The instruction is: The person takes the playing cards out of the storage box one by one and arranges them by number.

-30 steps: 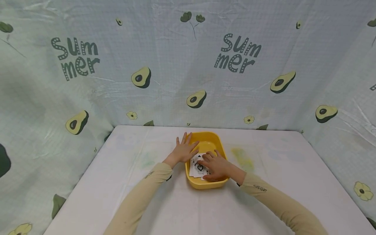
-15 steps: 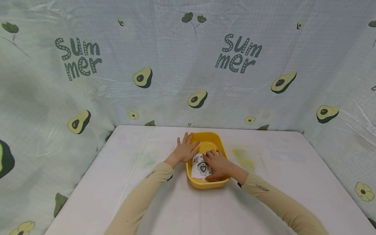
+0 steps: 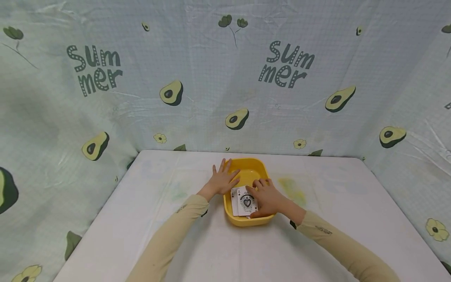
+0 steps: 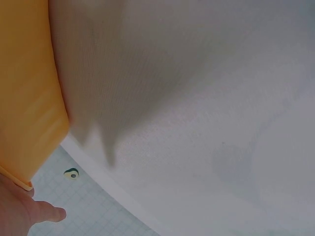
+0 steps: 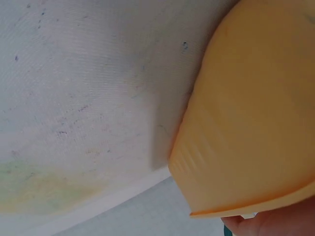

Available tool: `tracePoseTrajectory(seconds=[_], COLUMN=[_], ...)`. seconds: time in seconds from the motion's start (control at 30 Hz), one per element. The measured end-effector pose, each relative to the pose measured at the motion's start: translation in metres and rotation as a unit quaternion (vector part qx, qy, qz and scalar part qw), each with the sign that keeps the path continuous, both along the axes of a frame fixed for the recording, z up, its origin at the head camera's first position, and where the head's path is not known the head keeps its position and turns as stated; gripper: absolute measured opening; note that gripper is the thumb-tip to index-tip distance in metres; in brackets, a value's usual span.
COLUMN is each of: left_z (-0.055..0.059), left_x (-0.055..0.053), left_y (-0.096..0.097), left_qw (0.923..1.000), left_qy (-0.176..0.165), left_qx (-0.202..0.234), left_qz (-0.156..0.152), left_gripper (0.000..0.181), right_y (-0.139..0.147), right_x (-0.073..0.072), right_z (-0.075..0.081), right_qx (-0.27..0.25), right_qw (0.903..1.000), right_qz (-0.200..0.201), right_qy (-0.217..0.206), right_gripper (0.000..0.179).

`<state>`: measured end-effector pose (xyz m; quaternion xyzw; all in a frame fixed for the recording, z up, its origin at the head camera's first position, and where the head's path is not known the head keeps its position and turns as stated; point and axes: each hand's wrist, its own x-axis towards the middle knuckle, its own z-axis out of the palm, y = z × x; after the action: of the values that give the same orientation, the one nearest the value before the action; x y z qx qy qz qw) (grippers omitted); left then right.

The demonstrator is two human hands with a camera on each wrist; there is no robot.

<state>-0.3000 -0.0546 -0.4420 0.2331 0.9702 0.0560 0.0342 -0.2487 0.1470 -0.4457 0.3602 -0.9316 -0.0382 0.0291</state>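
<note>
A yellow plastic basin (image 3: 246,222) stands on the table in the head view, with playing cards lying in it. The ace card (image 3: 247,203), printed with a large heart ornament, overlaps another card (image 3: 234,203) at its left. My right hand (image 3: 268,198) reaches over the basin's right rim and holds the ace by its right side, thumb at the bottom edge and index finger near the top. My left hand (image 3: 220,181) lies over the left rim with its fingers spread. Both wrist views show mainly the basin's outer wall (image 4: 24,88), with part of each hand at its rim.
The table (image 3: 158,235) is covered with a white cloth bearing a faint yellow-green stain (image 3: 292,190) right of the basin. Behind it hangs a curtain (image 3: 204,58) printed with avocados and lettering.
My right hand has moved right, and the ace has slid right with it, uncovering more of the card at its left. The left hand stays at the rim.
</note>
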Motion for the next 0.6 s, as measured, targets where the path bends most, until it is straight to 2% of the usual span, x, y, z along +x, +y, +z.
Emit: tracePoseTrajectory(seconds=[0.27, 0.6], left_z=[0.000, 0.000], left_x=[-0.001, 0.000], left_y=[0.000, 0.000], left_qw=[1.0000, 1.0000], left_qy=[0.000, 0.002], left_qx=[-0.001, 0.006], left_qz=[0.000, 0.001], left_gripper=[0.049, 0.048], right_y=[0.005, 0.018], right_x=[0.004, 0.014], right_z=[0.006, 0.017], right_qx=[0.008, -0.027], right_qw=[0.9989, 0.9988], right_qz=[0.013, -0.013], right_qy=[0.045, 0.040], right_gripper=[0.092, 0.082])
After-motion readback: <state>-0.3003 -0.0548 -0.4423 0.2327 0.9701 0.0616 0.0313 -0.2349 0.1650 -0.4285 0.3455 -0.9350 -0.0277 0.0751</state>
